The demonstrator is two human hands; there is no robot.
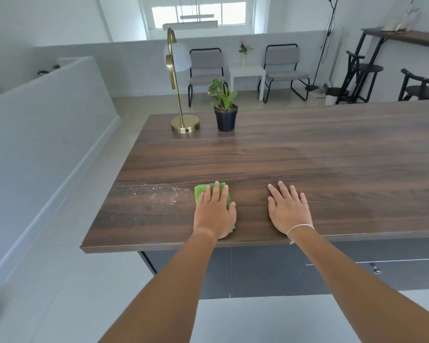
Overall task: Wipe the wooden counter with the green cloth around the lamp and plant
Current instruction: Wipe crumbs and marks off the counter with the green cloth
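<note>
My left hand (214,214) lies flat on the folded green cloth (200,191), pressing it onto the wooden counter (295,157) near the front edge. Only the cloth's far and left edges show past my fingers. My right hand (289,209) rests palm down on the bare wood to the right, fingers spread, holding nothing. A brass lamp (185,123) with a white shade stands at the counter's far left corner. A small plant in a black pot (225,118) stands just right of the lamp's base.
White streaks and smears (156,194) mark the wood left of the cloth. The counter's left edge (119,169) drops to a pale floor beside a grey half wall (47,115). Chairs (206,70) and stools (364,78) stand beyond the far edge.
</note>
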